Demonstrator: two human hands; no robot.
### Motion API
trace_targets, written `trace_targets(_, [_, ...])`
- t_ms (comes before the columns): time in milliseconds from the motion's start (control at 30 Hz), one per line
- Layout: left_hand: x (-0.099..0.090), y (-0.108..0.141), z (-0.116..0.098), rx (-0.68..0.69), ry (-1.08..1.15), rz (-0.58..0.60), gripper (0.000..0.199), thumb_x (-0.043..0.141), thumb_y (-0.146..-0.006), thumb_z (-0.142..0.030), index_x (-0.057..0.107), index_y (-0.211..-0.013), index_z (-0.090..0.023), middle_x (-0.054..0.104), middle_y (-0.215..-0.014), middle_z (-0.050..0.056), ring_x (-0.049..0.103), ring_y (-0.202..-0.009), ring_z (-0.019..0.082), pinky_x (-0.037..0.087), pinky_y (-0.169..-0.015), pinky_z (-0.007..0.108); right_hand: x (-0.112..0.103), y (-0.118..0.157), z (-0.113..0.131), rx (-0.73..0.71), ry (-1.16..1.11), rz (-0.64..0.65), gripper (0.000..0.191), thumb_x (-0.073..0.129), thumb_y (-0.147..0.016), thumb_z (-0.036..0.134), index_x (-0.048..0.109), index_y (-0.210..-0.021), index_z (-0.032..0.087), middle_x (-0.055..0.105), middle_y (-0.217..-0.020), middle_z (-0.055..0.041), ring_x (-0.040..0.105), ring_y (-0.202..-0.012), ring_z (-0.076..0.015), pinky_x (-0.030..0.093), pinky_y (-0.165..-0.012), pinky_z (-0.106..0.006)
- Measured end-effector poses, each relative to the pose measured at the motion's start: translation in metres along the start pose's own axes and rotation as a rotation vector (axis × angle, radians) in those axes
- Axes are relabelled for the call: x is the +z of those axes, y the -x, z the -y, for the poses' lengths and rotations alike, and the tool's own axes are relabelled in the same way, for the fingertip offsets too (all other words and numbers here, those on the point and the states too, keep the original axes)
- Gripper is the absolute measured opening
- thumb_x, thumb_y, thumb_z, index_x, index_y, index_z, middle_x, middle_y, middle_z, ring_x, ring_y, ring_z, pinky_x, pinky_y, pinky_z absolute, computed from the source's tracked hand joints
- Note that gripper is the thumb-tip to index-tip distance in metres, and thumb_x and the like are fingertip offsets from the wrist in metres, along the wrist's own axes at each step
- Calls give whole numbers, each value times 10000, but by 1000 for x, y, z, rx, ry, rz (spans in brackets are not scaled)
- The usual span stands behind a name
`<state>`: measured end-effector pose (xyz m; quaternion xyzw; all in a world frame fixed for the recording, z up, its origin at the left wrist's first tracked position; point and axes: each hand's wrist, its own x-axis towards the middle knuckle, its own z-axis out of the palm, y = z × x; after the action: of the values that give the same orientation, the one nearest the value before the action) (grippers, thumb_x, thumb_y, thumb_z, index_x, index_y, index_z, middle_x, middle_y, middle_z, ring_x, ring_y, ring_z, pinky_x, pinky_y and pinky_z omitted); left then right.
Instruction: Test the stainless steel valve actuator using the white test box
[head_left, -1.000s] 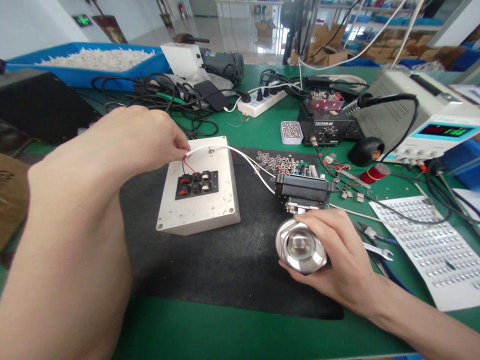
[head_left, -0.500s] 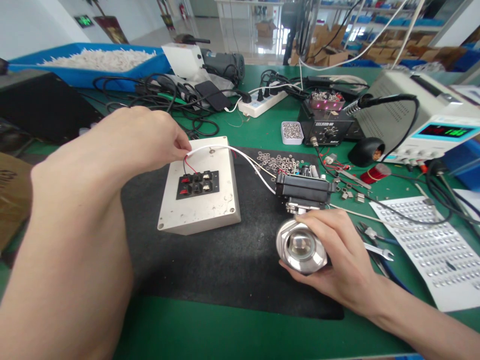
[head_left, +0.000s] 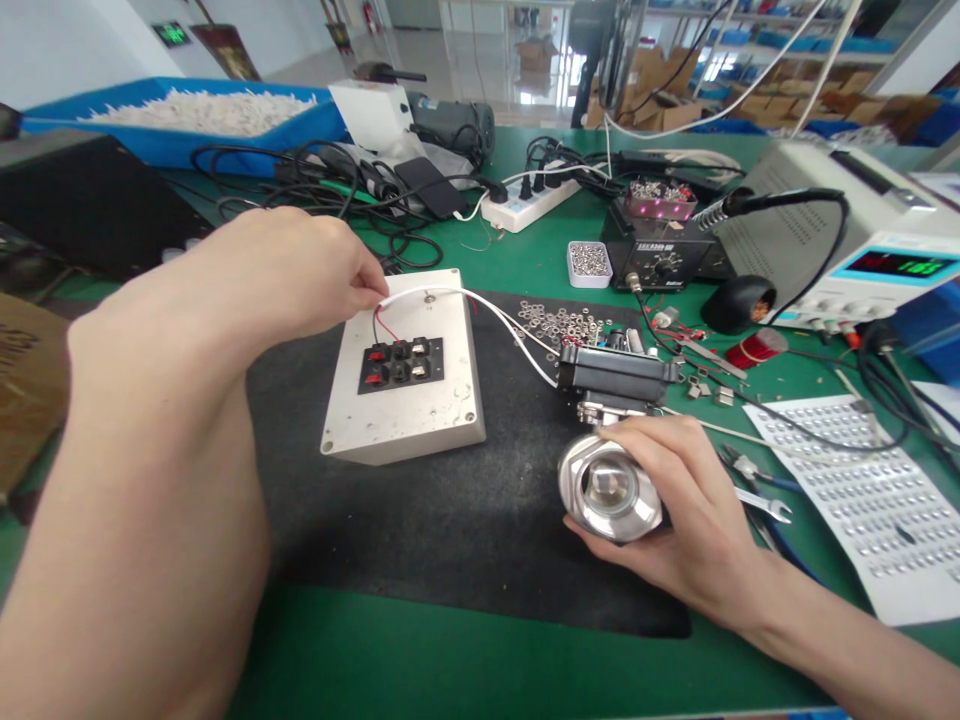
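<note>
My left fingers [head_left: 369, 285] pinch the end of a slim, round white cable [head_left: 450, 289], pressed together on it just where its cores come out. Below them a thin black lead [head_left: 375, 325] and a thin red lead [head_left: 387, 325] drop to the upper row of a rectangular black plastic terminal block [head_left: 402, 366] with red, black and white levers; I cannot tell whether their tips are clamped. The block sits on top of a scuffed off-white box [head_left: 450, 405].

My right fingers [head_left: 664, 445] curl around the right side of a shiny silver metal valve body [head_left: 611, 490], its round glassy bore turned towards me. A dark grey housing [head_left: 619, 375] stands behind it, and the cable arches from the block to this housing.

I judge the step in hand to be holding the leads at the terminals while steadying the valve. The next move calls for slack in the cable, no tug on those thin cores, and a firm grip on the heavy-looking metal.

Further out, a black mat [head_left: 450, 540] covers part of the green counter [head_left: 450, 655]; small silver metal rings [head_left: 559, 325] lie scattered behind the housing, and an open-ended steel spanner [head_left: 765, 503] lies beyond my right fingers.
</note>
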<state>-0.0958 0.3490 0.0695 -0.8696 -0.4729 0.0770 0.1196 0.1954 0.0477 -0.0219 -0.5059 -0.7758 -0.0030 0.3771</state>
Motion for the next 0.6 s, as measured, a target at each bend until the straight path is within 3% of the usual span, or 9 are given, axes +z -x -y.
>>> trace_targets(233, [8,-3,7,33,-13,-23,383,534,-929,-466,855,-1070,-313,766,-946,43,713,-869,296,552,-878,448,1,-4,2,14,-2,-9,689,918,-783,221,567,-1368,121,638,-1275,-149,609,-1142,-305,498,-984,-460])
trace_targets(400, [7,-5,6,17,-23,-12,369,542,-934,-428,835,-1131,-322,773,-975,44,670,-837,250,544,-862,415,1,-3,1,6,-7,-7,699,918,-777,203,571,-1375,101,633,-1283,-157,604,-1156,-305,495,-995,-459])
trace_targets(500, [-1,1,-1,-36,15,-11,336,581,-944,-465,832,-1126,-335,766,-952,43,612,-771,226,539,-845,430,2,-1,1,-18,-14,-5,710,913,-772,180,566,-1385,87,628,-1300,-163,599,-1178,-308,496,-1008,-462])
trace_targets(600, [-23,18,-16,-15,128,-120,386,570,-994,-575,806,-1150,-312,733,-920,17,562,-793,194,528,-923,441,2,2,2,-59,-9,-22,698,896,-794,170,560,-1398,69,624,-1311,-172,592,-1195,-310,500,-1015,-469])
